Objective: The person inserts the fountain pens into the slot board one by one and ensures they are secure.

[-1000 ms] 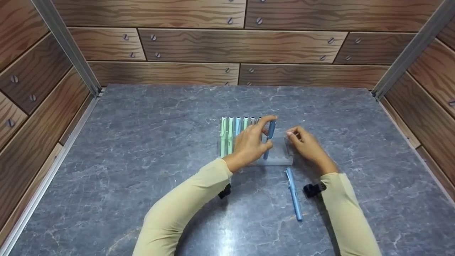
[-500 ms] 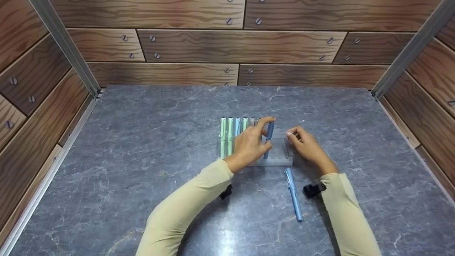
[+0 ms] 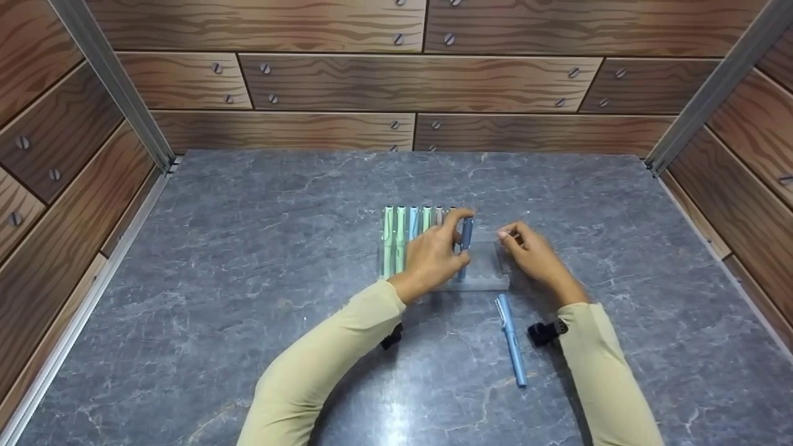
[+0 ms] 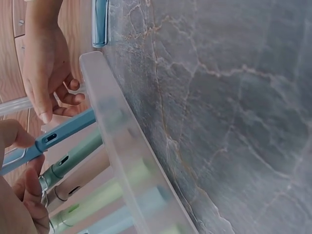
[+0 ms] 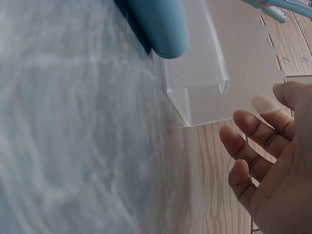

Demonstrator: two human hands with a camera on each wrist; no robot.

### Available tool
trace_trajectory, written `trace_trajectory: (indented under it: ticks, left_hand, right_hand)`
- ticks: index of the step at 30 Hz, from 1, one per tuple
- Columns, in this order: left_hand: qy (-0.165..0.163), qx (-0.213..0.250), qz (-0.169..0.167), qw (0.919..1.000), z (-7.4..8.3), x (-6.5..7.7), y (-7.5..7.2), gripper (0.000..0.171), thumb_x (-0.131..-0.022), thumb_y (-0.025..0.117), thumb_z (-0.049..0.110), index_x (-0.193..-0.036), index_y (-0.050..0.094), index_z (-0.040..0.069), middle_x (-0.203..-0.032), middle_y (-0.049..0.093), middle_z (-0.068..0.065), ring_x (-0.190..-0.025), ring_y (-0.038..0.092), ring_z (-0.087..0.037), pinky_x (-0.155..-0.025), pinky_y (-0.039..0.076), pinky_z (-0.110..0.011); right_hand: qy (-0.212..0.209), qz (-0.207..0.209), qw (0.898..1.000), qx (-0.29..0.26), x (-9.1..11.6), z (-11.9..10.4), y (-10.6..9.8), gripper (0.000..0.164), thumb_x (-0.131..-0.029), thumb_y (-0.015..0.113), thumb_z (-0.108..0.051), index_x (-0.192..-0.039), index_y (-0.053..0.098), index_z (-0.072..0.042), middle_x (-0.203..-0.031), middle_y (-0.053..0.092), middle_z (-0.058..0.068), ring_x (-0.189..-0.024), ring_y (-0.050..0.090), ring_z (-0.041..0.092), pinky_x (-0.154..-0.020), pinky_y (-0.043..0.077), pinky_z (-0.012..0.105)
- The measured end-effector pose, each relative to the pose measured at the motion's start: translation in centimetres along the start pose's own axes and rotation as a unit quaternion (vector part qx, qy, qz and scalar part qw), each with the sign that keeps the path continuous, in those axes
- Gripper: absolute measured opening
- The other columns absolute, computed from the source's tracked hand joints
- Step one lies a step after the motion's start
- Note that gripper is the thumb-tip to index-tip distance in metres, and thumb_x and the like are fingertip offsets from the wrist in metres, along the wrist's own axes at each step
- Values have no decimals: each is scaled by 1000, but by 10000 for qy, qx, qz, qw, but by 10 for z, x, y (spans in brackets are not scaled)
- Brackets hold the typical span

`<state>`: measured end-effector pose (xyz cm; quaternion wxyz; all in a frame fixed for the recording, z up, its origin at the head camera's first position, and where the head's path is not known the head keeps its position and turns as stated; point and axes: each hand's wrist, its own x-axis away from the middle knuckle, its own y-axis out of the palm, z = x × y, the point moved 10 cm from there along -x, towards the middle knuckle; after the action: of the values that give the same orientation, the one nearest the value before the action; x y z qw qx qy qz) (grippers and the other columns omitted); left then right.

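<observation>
A clear pen stand (image 3: 486, 260) lies in the middle of the table, with a row of pens in its left part. My left hand (image 3: 433, 254) pinches a blue pen (image 3: 467, 234) between thumb and fingers. The pen slants down, and in the left wrist view its lower end is at the stand's front lip (image 4: 92, 63), beside a dark green pen (image 4: 73, 153). My right hand (image 5: 278, 170) pinches the stand's right edge, one fingertip showing through the clear panel (image 5: 209, 105). My left hand hides part of the row in the head view.
Another blue pen (image 3: 512, 341) lies loose on the grey marbled table (image 3: 248, 248), in front of the stand's right end and left of my right wrist. Wood-patterned walls (image 3: 347, 80) enclose the back and sides.
My left hand has moved slightly left and down with the blue pen, which stands more upright now. My right hand stays at the stand's edge.
</observation>
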<state>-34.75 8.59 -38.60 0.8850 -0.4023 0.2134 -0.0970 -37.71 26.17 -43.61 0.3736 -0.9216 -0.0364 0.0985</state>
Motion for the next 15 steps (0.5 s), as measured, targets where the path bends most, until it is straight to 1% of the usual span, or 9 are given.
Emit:
trace_trajectory:
  ticks: [7, 12, 15]
  left_hand:
    - [-17, -26, -192, 9998, 0, 0, 2, 69, -80, 73, 18, -138, 40, 35, -95, 69, 7, -73, 60, -12, -52, 43, -22]
    - [134, -164, -308, 9993, 5, -2, 0, 61, -84, 72, 24, -137, 42, 34, -96, 71, 6, -75, 61, -12, -49, 43, -21]
    - [218, -341, -283, 9988, 7, -3, -2, 58, -85, 72, 25, -136, 46, 33, -91, 69, 6, -74, 58, -10, -49, 42, -20]
  right_hand:
    - [-13, 25, 10000, -48, 0, 0, 0, 26, -102, 48, -21, -110, 58, 1, -95, 63, 16, -79, 53, 11, -73, 44, 24]
    - [36, -26, 10000, 11, 1, 0, 0, 27, -102, 46, -23, -112, 57, 0, -96, 63, 16, -81, 54, 11, -75, 45, 28]
    - [54, -70, 10000, 18, 1, 0, 1, 29, -103, 45, -25, -113, 56, 0, -98, 63, 16, -82, 55, 13, -76, 45, 29]
